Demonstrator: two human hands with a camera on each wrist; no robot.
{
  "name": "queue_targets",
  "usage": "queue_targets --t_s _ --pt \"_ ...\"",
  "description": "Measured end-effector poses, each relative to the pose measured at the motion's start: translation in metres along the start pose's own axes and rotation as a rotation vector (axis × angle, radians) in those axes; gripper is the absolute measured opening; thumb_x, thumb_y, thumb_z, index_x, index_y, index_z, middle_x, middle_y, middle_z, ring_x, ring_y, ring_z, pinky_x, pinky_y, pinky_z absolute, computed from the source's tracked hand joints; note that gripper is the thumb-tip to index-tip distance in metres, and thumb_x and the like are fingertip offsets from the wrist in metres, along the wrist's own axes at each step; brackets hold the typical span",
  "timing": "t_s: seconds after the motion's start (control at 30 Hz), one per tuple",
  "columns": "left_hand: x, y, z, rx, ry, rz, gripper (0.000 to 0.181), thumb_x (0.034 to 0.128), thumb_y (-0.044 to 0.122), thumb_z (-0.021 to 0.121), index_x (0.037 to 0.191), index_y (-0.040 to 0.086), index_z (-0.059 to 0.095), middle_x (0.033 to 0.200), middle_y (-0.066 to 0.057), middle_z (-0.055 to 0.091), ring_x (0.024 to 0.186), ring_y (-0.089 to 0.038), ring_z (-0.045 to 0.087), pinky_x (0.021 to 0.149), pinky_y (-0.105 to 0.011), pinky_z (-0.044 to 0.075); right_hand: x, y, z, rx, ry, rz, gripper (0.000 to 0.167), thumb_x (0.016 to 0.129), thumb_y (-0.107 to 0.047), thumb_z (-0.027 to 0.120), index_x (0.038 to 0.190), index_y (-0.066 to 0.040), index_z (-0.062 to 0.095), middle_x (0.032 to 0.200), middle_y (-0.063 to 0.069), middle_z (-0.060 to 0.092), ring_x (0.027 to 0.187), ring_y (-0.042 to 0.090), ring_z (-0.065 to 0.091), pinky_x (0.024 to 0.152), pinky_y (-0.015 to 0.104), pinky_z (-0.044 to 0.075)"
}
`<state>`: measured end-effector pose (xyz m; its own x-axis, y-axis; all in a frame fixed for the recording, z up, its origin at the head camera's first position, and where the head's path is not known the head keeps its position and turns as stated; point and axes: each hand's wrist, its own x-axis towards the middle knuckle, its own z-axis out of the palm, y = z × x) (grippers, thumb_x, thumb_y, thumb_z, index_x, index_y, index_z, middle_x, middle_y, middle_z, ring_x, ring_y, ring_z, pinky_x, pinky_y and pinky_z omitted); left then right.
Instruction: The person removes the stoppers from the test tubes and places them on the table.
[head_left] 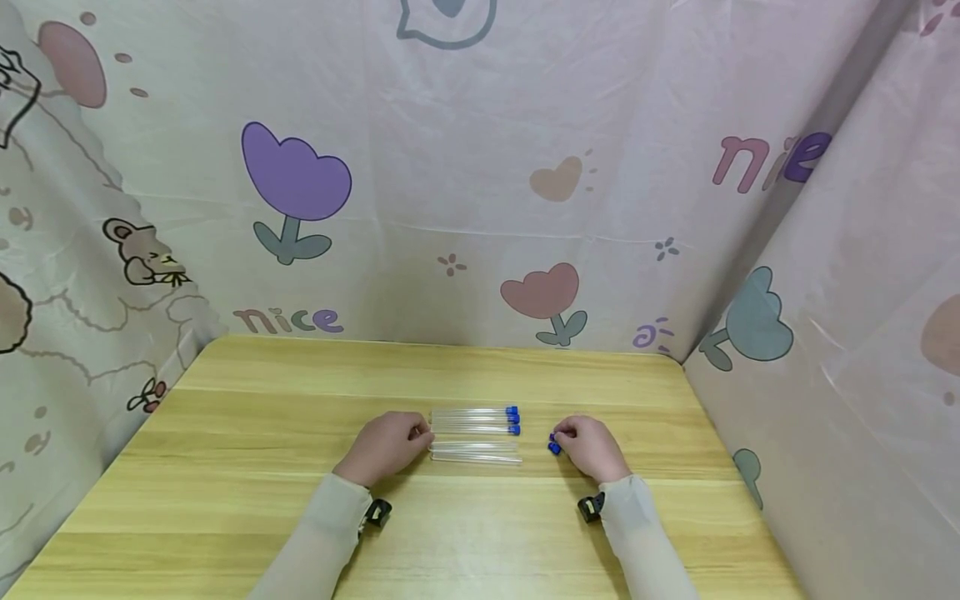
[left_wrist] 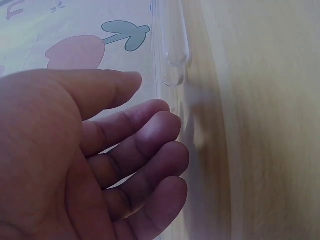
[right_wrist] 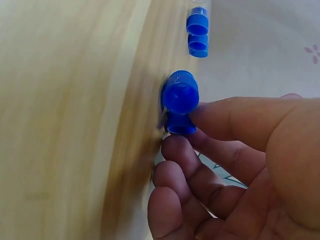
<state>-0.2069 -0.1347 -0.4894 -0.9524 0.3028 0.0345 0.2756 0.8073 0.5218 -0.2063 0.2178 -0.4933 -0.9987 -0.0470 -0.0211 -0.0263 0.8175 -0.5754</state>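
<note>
Several clear tubes lie side by side on the table; three (head_left: 472,420) have blue caps at their right ends, and the nearer ones (head_left: 476,457) are uncapped. My left hand (head_left: 390,446) rests by the tubes' left ends, and in the left wrist view its fingers (left_wrist: 150,135) are loosely bent beside the rounded tube ends (left_wrist: 176,55), holding nothing. My right hand (head_left: 592,448) is at a few loose blue caps (head_left: 554,448). In the right wrist view thumb and index finger pinch one blue cap (right_wrist: 181,123), behind another cap (right_wrist: 181,95).
The wooden table (head_left: 487,533) reaches back to a patterned curtain (head_left: 420,275), which also hangs along the left and right sides. In the right wrist view the capped tube ends (right_wrist: 198,25) lie beyond the loose caps.
</note>
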Motion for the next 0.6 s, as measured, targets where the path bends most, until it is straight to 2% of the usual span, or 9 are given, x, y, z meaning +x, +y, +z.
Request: queue_targets --t_s 0.27,0.4,0.53,0.6 --pt "-0.0005 -0.0011 -0.0010 -0.005 0.006 0.004 0.010 0.0992 0.027 0.071 0.091 0.021 0.074 0.076 0.012 0.062 0.065 -0.009 0.051 0.067 -0.032 0.047 -0.0010 -0.0008 -0.0022 0.016 -0.017 0.006 0.021 0.103 -0.011 0.057 0.109 -0.008 0.077 0.112 0.009 0.074 0.102 0.025 0.067 0.093 0.051 0.053" --pt "0.0005 -0.0026 -0.0016 0.001 0.013 0.000 0.010 0.0992 0.026 0.070 0.092 0.021 0.074 0.077 0.012 0.063 0.067 -0.009 0.052 0.068 -0.032 0.048 -0.0005 -0.0003 -0.0019 0.012 -0.019 0.000 0.021 0.103 -0.009 0.056 0.108 -0.009 0.077 0.112 0.008 0.074 0.097 0.022 0.065 0.089 0.047 0.053" --pt "0.0013 -0.0040 -0.0019 0.002 0.027 -0.004 0.010 0.0993 0.026 0.069 0.093 0.020 0.074 0.077 0.012 0.063 0.066 -0.009 0.052 0.067 -0.031 0.048 0.0006 0.0013 -0.0007 0.014 -0.016 0.000 0.021 0.103 -0.008 0.055 0.106 -0.009 0.076 0.110 0.007 0.073 0.085 0.021 0.061 0.079 0.042 0.050" --pt "0.0012 -0.0043 -0.0022 -0.010 0.036 -0.006 0.009 0.0996 0.026 0.070 0.095 0.020 0.074 0.075 0.012 0.061 0.065 -0.009 0.052 0.065 -0.031 0.047 0.0005 0.0011 -0.0006 0.011 -0.010 -0.001 0.020 0.103 -0.008 0.056 0.106 -0.009 0.076 0.109 0.006 0.073 0.085 0.019 0.060 0.079 0.041 0.050"
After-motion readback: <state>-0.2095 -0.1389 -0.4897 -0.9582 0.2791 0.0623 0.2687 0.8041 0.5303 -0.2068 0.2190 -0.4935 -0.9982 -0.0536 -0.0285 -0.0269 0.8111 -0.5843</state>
